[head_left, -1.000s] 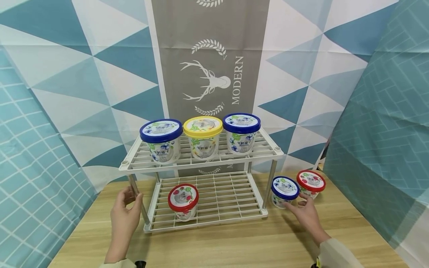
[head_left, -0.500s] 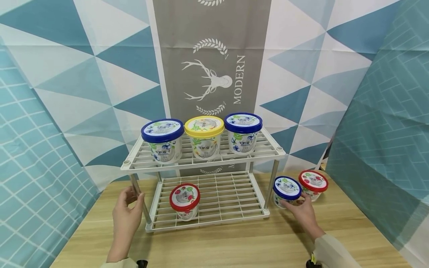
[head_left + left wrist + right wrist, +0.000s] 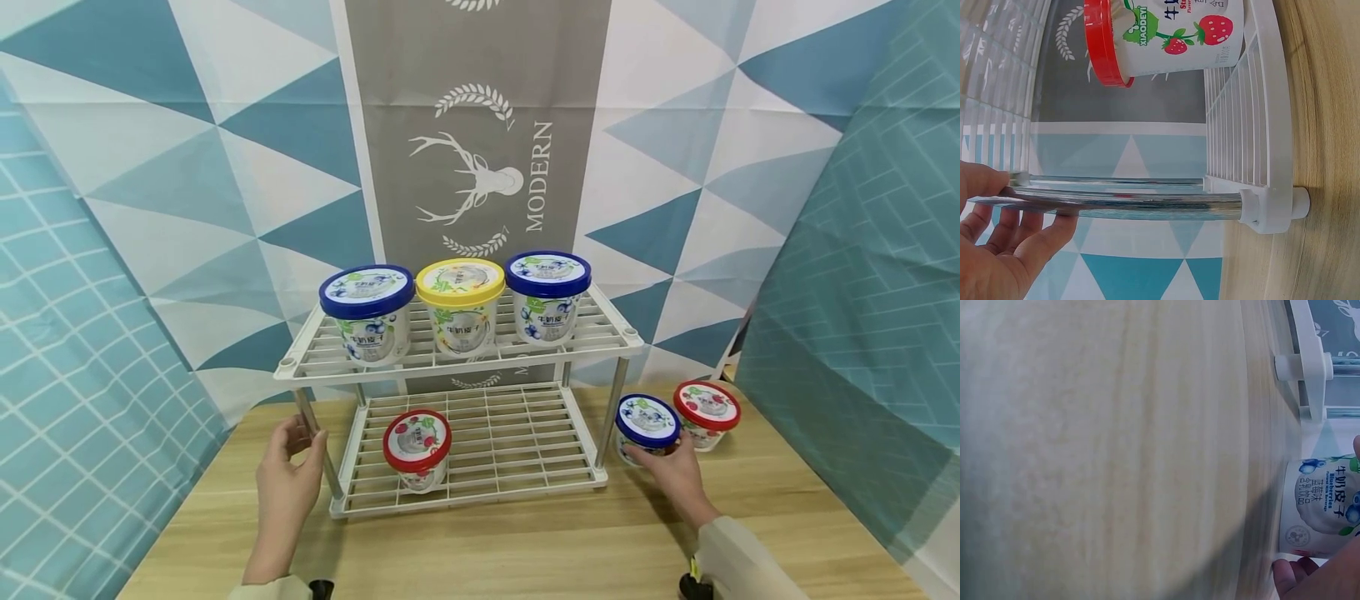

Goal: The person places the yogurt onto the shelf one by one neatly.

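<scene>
In the head view my left hand (image 3: 291, 479) holds the front left metal post (image 3: 1141, 203) of a white two-tier rack (image 3: 465, 504), thumb on one side and fingers on the other. On the right, my right hand (image 3: 677, 477) grips a blueberry tub with a blue lid (image 3: 648, 419). That tub stands upright on the wooden table, just right of the rack; its printed side (image 3: 1319, 506) shows in the right wrist view, where most of the hand is out of frame. Right behind it is a red-lidded strawberry tub (image 3: 707, 404).
Another red-lidded tub (image 3: 417, 442) stands on the left of the lower shelf. The upper shelf bears a blue-lidded tub (image 3: 367, 312), a yellow-lidded tub (image 3: 461, 304) and a second blue-lidded tub (image 3: 547, 296) in a row. A patterned cloth (image 3: 480, 179) hangs behind the rack.
My right hand has shifted slightly left and closed its fingers round the blue-lidded tub on the table. The left hand keeps its place on the post. The head view has shifted a little.
</scene>
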The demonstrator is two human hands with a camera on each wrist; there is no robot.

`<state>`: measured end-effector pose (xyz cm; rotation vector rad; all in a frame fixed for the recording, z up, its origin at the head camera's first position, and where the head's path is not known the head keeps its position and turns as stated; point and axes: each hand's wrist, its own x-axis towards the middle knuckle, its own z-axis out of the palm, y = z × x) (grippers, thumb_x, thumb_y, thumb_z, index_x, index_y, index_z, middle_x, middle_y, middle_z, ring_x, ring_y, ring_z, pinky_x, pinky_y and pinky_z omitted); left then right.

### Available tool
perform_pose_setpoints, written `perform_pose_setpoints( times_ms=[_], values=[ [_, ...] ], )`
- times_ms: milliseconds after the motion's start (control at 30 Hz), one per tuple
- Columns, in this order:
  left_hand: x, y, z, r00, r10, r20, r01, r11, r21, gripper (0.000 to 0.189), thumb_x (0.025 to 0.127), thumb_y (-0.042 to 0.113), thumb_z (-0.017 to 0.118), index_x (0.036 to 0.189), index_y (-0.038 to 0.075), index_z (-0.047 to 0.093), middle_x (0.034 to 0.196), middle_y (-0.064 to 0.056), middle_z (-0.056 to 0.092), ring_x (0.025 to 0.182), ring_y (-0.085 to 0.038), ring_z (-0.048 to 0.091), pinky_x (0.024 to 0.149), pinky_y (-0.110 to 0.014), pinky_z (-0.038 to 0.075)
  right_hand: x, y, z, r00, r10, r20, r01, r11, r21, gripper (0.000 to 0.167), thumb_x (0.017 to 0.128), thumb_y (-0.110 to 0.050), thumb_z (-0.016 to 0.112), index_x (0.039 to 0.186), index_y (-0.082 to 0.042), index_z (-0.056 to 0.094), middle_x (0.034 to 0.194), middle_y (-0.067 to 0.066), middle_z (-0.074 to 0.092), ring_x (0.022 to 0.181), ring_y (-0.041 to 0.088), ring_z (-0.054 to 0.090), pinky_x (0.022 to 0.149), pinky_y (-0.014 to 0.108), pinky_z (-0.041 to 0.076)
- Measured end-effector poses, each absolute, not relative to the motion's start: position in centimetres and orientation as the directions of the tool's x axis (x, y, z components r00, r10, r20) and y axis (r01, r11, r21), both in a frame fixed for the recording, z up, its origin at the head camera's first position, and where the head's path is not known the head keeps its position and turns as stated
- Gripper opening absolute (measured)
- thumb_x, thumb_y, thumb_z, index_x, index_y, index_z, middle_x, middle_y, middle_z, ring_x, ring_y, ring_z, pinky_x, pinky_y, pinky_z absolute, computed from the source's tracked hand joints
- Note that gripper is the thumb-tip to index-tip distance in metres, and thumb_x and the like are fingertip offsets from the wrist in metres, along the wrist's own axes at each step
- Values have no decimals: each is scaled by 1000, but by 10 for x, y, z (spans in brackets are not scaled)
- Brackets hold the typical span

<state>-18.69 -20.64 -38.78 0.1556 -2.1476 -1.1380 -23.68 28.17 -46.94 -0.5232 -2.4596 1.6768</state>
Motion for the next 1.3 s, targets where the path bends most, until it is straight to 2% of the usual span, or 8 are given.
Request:
perform_pose_setpoints(
  times_ms=[767, 1300],
  values=[
    [-186, -205, -387, -752, -403, 522, 195, 620, 760, 29, 90, 11, 61, 116, 0, 55, 99, -16, 63, 79, 23, 41, 67, 2, 33, -247, 280, -473, -899, 434, -63, 225, 333, -916, 118, 70, -33, 81, 147, 0, -1, 148, 32, 18, 135, 48, 22, 109, 60, 23],
    [-185, -205, -386, -757, -402, 515, 192, 617, 763, 29, 90, 11, 60, 116, 0, 54, 98, -16, 63, 79, 22, 41, 64, 2, 34, -245, 281, -473, -904, 419, -89, 248, 344, -906, 118, 71, -35, 80, 147, 1, -3, 148, 33, 17, 134, 49, 22, 109, 61, 22]
  ],
)
